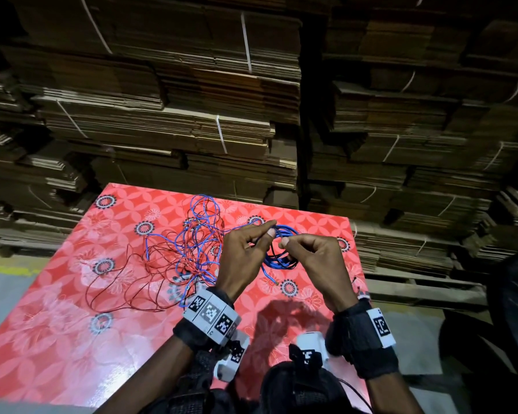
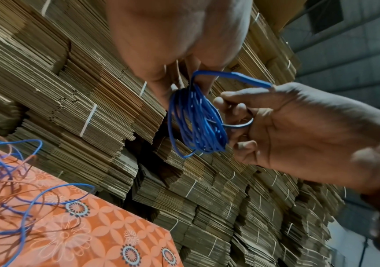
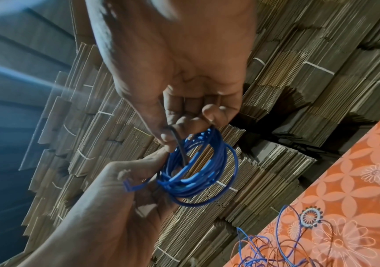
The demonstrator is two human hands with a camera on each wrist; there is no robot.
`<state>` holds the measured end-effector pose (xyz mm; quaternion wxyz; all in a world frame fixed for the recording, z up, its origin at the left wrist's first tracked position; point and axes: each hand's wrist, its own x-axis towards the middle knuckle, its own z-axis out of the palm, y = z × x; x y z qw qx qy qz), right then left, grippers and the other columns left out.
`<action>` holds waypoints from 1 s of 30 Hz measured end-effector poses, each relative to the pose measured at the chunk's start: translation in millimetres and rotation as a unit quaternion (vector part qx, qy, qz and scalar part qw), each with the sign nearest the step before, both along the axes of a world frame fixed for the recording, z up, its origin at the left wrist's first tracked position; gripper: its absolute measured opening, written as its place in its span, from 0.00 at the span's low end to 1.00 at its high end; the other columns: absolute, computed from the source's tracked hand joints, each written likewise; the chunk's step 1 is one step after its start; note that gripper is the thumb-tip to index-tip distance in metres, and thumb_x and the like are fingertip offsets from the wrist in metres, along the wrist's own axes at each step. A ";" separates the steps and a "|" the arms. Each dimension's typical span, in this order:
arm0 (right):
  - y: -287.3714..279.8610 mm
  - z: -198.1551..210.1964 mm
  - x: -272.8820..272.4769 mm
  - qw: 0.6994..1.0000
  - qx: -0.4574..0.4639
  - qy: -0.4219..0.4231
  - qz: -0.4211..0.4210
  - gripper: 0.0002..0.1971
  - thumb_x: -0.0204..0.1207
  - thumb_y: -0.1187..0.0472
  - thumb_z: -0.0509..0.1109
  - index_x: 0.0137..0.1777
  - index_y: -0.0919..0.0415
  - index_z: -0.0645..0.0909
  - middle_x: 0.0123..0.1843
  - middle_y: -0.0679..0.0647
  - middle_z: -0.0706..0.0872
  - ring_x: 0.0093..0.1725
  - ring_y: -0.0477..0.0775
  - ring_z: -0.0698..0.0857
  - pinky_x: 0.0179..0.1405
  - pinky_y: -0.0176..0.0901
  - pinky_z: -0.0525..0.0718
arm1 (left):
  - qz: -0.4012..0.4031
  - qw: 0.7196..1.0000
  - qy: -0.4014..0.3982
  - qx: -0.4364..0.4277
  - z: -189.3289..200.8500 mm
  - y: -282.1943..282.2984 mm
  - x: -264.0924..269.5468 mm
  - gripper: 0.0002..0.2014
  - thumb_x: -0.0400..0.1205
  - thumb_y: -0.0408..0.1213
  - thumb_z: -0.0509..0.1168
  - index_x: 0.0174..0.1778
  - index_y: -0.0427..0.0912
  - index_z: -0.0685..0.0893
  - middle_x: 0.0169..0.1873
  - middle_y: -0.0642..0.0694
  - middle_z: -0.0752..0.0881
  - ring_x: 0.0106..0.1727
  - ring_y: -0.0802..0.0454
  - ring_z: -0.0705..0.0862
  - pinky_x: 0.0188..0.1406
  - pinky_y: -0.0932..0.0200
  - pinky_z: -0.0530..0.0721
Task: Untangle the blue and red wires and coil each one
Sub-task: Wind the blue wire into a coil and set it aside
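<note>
A small coil of blue wire (image 1: 281, 252) hangs above the right part of the table, held between both hands. My left hand (image 1: 263, 236) pinches the coil's top (image 2: 191, 86) with thumb and fingers. My right hand (image 1: 285, 242) pinches strands on the coil's other side (image 3: 173, 137), its remaining fingers curled. One loose blue tail (image 1: 269, 277) hangs down towards the cloth. A tangle of thin red and blue wires (image 1: 186, 249) lies spread over the table's middle and left, also seen as the tangle (image 2: 1, 180) and the tangle (image 3: 264, 251) in the wrist views.
The table (image 1: 72, 339) wears a red floral cloth. Tall stacks of flattened cardboard (image 1: 192, 115), tied with white straps, rise right behind and beside it. A dark rounded object (image 1: 509, 294) stands at the right. Grey floor (image 1: 3, 294) shows on the left.
</note>
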<state>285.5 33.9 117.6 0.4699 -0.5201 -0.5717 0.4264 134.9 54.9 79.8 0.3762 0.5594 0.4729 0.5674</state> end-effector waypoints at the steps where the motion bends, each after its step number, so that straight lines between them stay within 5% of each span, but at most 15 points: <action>1: 0.1 0.5 -0.3 1.000 -0.004 0.001 0.001 0.09 0.78 0.65 0.74 0.39 0.70 0.89 0.30 0.56 0.85 0.31 0.45 0.79 0.34 0.36 0.79 | 0.002 1.000 0.001 0.003 0.7 -0.5 0.0 0.13 0.81 0.34 0.69 0.61 0.43 0.88 0.50 0.51 0.91 0.53 0.63 0.87 0.53 0.68 0.81; 7: 2.7 4.5 -3.0 1.000 -0.020 0.007 -0.012 0.08 0.78 0.67 0.73 0.40 0.73 0.88 0.29 0.55 0.85 0.30 0.46 0.79 0.33 0.37 0.78 | 0.010 1.000 0.007 0.009 2.6 -2.0 -0.7 0.12 0.81 0.35 0.69 0.60 0.45 0.89 0.49 0.52 0.91 0.52 0.60 0.88 0.52 0.61 0.85; 20: 2.4 8.9 -7.0 1.000 -0.026 0.003 -0.008 0.09 0.79 0.66 0.73 0.41 0.71 0.89 0.30 0.56 0.83 0.32 0.47 0.77 0.35 0.42 0.76 | 0.011 1.000 0.010 0.023 2.3 -1.7 -0.8 0.12 0.81 0.37 0.70 0.59 0.45 0.90 0.45 0.54 0.90 0.46 0.68 0.85 0.48 0.68 0.80; 25: 3.0 7.3 -8.7 0.999 -0.014 0.016 -0.025 0.10 0.78 0.61 0.75 0.39 0.68 0.89 0.29 0.52 0.84 0.31 0.47 0.78 0.35 0.40 0.77 | 0.010 1.000 0.006 0.026 1.5 -1.7 -1.0 0.11 0.80 0.38 0.71 0.58 0.45 0.90 0.48 0.52 0.91 0.50 0.63 0.87 0.52 0.62 0.83; 30: 4.0 8.4 -9.9 0.998 -0.008 0.048 -0.046 0.07 0.77 0.63 0.76 0.40 0.65 0.90 0.30 0.51 0.85 0.32 0.46 0.79 0.33 0.36 0.79 | 0.012 0.999 -0.022 0.042 5.9 -2.4 0.1 0.10 0.79 0.34 0.73 0.55 0.50 0.91 0.43 0.55 0.91 0.43 0.66 0.85 0.45 0.64 0.80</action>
